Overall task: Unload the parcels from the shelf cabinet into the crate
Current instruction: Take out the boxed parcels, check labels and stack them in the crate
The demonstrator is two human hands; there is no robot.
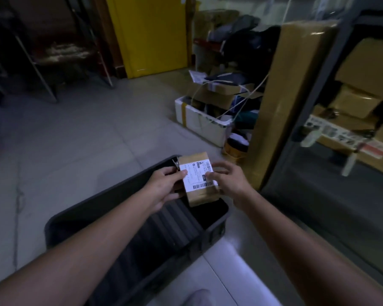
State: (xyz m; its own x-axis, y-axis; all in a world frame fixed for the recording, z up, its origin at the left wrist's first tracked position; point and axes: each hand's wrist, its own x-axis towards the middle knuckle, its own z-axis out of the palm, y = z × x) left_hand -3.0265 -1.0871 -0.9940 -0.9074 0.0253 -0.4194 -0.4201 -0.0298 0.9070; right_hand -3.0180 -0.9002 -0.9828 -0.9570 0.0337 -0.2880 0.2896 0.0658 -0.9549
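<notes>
Currently both hands, left [166,186] and right [227,181], pinch one parcel [200,180] above the crate [111,195]; advise lowering it flat inside.

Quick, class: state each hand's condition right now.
Left hand: grips the small parcel by its left edge.
Right hand: holds the same parcel's right edge.

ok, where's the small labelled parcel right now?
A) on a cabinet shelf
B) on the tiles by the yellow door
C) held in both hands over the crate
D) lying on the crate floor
C: the left hand and right hand both grip the parcel by its sides, above the open dark crate.
</notes>
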